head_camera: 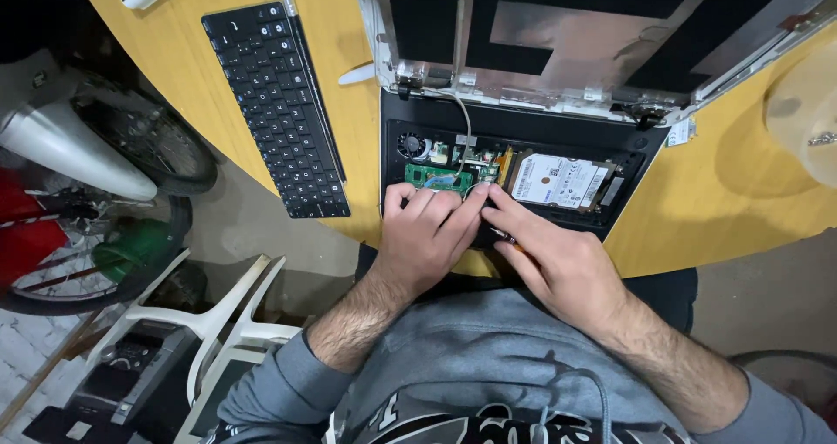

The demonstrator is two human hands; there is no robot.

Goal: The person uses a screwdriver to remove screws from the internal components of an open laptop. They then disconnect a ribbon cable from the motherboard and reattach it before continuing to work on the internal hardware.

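Note:
An opened black laptop base (523, 130) lies on the yellow round table (724, 200), its insides bare: a small fan (411, 144), a green circuit board (436, 177) and a silver hard drive (558, 181). My left hand (423, 235) rests flat on the near left of the base, fingertips touching the green board. My right hand (549, 252) lies beside it, index finger pressing near the board's right end. A thin orange-tipped tool (508, 238) shows under the right palm. The laptop's stripped lid (593, 34) stands behind the base.
A detached black keyboard (277, 108) lies on the table left of the laptop. A pale round object (806, 117) sits at the right edge. Below the table on the left are a bicycle wheel (148, 143), a white plastic chair (218, 322) and a green object (135, 248).

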